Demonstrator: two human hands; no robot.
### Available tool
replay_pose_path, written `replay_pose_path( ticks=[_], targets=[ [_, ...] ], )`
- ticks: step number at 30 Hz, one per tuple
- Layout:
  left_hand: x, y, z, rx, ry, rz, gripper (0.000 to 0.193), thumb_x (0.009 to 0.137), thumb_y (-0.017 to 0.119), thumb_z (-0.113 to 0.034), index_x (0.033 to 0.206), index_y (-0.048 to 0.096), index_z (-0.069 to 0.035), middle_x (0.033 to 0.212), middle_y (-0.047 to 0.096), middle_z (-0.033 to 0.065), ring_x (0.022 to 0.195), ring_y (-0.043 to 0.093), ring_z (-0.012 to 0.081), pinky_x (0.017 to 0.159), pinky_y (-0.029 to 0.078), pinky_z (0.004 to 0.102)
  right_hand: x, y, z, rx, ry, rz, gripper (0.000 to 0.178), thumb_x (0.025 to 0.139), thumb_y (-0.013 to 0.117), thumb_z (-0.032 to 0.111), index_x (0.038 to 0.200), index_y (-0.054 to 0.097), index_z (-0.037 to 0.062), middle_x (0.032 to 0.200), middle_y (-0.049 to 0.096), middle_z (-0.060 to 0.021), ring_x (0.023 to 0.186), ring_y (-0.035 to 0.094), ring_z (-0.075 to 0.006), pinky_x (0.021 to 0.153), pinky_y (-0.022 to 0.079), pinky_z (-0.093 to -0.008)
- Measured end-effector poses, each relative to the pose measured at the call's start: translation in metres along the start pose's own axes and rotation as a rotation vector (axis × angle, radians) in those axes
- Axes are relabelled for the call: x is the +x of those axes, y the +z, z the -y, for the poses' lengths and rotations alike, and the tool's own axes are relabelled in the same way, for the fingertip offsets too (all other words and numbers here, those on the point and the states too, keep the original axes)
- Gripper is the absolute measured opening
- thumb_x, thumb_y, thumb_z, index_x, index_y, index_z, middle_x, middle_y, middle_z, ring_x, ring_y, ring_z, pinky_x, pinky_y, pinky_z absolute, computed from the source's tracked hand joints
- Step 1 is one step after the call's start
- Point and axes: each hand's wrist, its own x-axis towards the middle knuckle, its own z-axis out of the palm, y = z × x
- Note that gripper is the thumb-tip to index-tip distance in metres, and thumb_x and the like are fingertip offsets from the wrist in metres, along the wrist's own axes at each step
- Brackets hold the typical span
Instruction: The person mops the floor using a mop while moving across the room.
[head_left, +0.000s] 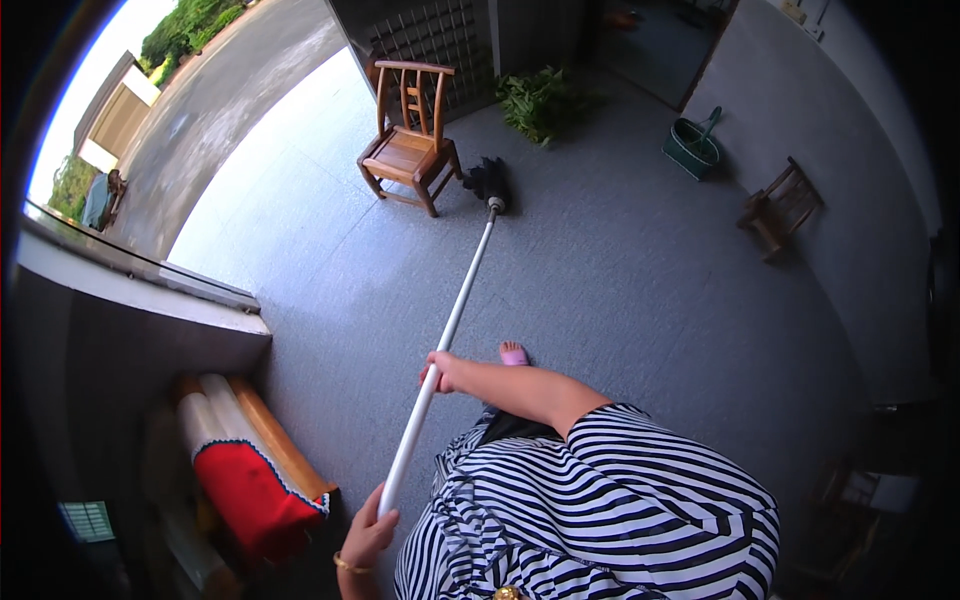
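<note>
A mop with a long pale handle reaches away from me across the floor. Its dark head rests on the floor beside the right legs of a wooden chair. Near the top end of the handle, my left hand is closed around it, a gold bracelet on that wrist. Farther down the same handle, my right hand is wrapped about it, with the forearm crossing from the right. My pink slipper shows just beyond the right hand.
A green plant stands behind the chair. Along the right wall are a green bucket and a small wooden chair. At lower left, a red cloth covers wooden furniture near a low wall. Outside lies a paved road.
</note>
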Motion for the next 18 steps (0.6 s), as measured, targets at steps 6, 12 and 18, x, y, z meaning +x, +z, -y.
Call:
replay_pose_path(
  ticks=[6, 12, 18],
  targets=[
    [-0.102, -0.062, -0.038, 0.164, -0.084, 0.005, 0.056, 0.063, 0.057, -0.011, 0.112, 0.029, -0.005, 0.061, 0.042, -0.0004, 0.041, 0.036, 0.0036, 0.036, 0.027, 0.0147, -0.039, 0.028, -0.127, 0.042, 0.101, 0.078, 0.019, 0.072, 0.039, 0.013, 0.087, 0.032, 0.0034, 0.064, 0.04, -0.0105, 0.056, 0.044, -0.0243, 0.057, 0.042, -0.0411],
    [-0.105, -0.113, -0.025, 0.188, -0.173, 0.091, 0.059, 0.061, 0.06, -0.015, 0.109, 0.031, 0.0, 0.063, 0.043, 0.0004, 0.044, 0.037, 0.0049, 0.039, 0.029, 0.0154, -0.045, 0.019, -0.153, 0.03, 0.178, 0.086, 0.019, 0.074, 0.038, 0.012, 0.089, 0.032, 0.0029, 0.071, 0.039, -0.0104, 0.062, 0.043, -0.0228, 0.062, 0.042, -0.0403],
    [-0.043, -0.096, -0.029, 0.242, -0.092, 0.212, 0.054, 0.063, 0.058, -0.013, 0.108, 0.032, 0.0, 0.056, 0.039, -0.0016, 0.039, 0.036, 0.0051, 0.034, 0.028, 0.0162, -0.03, 0.003, -0.088, -0.036, 0.087, 0.063, 0.024, 0.075, 0.038, 0.014, 0.094, 0.032, 0.0007, 0.081, 0.041, -0.014, 0.071, 0.046, -0.0266, 0.066, 0.041, -0.0423]
  ],
)
